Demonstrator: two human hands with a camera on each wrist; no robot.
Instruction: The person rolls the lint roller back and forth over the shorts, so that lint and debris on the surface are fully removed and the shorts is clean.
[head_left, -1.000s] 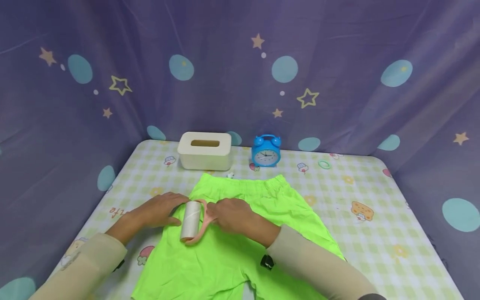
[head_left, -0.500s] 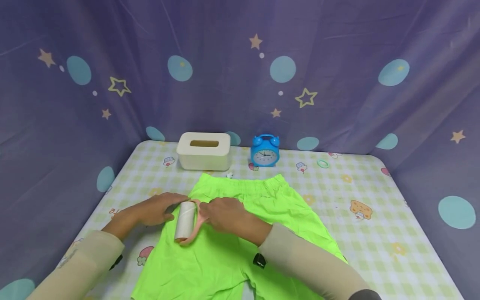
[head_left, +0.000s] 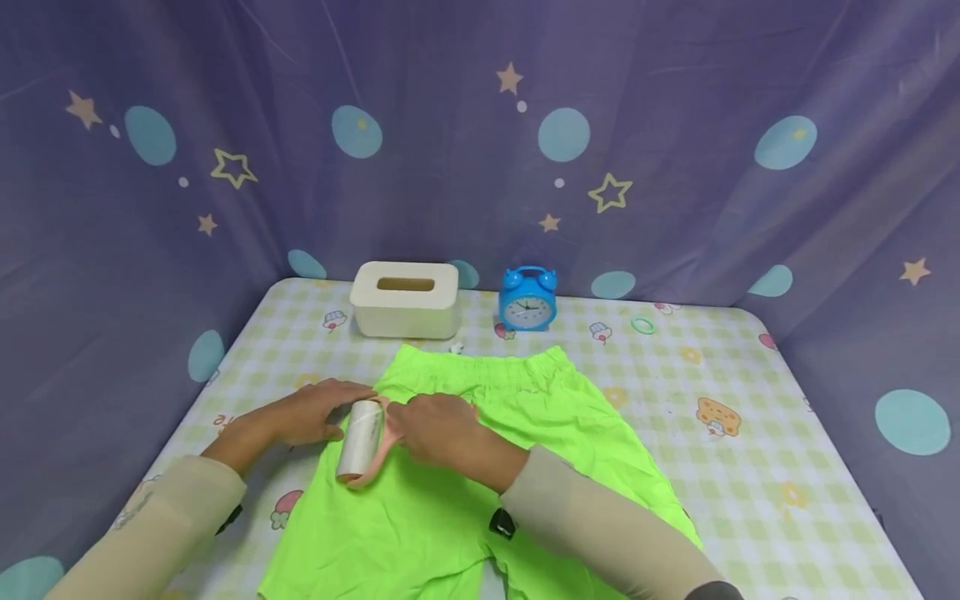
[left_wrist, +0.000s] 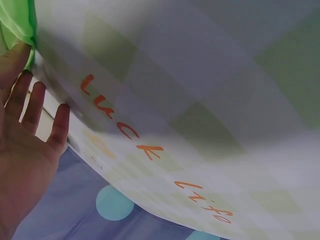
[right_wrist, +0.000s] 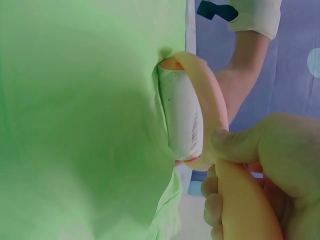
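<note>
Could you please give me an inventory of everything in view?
shorts: 1, neon green, spread on tabletop
lint roller: 1, white with pink frame, on shorts' left side
slotted box: 1, off-white, behind shorts
alarm clock: 1, blue, right of slotted box
ring: 1, mint green, right of alarm clock
tabletop: 1, white-and-green checks, under shorts
backdrop: 1, purple, behind tabletop
wrist pieces: 2, black, by sleeves
sleeves: 2, beige, on forearms
left grip: 1, bare, touching shorts' left edge
right grip: 1, bare, holding lint roller

Two hands (head_left: 311,412) (head_left: 438,429), one roller (head_left: 362,437), one pair of shorts (head_left: 427,517), one tissue box (head_left: 405,317), one clock (head_left: 527,308), one ring (head_left: 643,332)
</note>
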